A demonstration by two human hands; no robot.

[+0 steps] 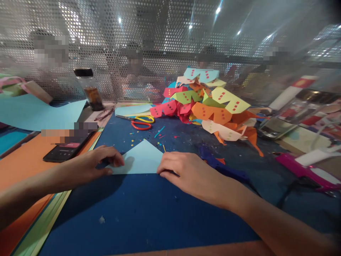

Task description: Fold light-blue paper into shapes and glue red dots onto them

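Clearly, in the head view, a folded light-blue paper (140, 161) lay on the blue worktop (149, 209). The right hand (183, 167) pinched its right corner; the left hand (106, 160) curled at its left, whether gripping I couldn't tell. Scissors (136, 118) lay farther off, left of piled paper shapes (209, 111).

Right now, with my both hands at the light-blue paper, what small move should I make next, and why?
Perhaps slide your right hand along the near edge of the light-blue paper while your left hand steadies its left corner. The paper lies as a triangle, its long edge toward you, with a hand at either end.
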